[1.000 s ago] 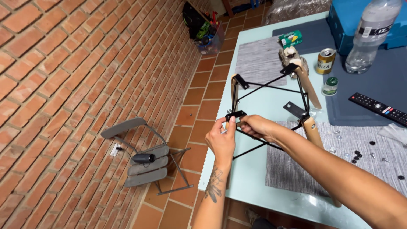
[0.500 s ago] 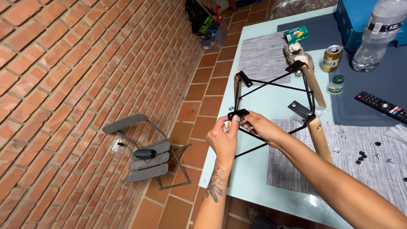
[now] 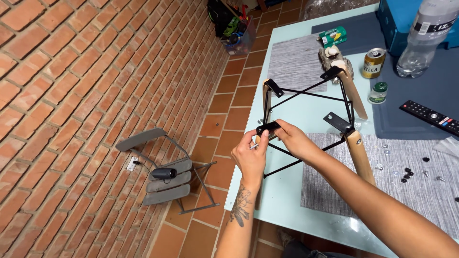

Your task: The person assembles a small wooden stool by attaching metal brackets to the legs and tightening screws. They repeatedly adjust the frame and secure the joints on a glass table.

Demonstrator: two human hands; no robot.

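Head view: left hand (image 3: 249, 160) and right hand (image 3: 294, 139) both pinch the near black bracket plate (image 3: 268, 128) of a chair-leg frame (image 3: 311, 114) that stands on the pale glass table (image 3: 287, 200) at its left edge. Something small sits between the left fingertips, too tiny to identify. The right palm side is hidden. The frame is thin black metal rods crossed in an X with flat black plates on top of tapered wooden legs (image 3: 359, 155); the near-left leg is mostly covered by the hands. Loose screws and washers (image 3: 406, 173) lie on a grey woven placemat (image 3: 382, 186), too small to sort. Plastic bottle (image 3: 423, 33) is cut off at the top edge. Drink can (image 3: 373, 62) stands beside it.
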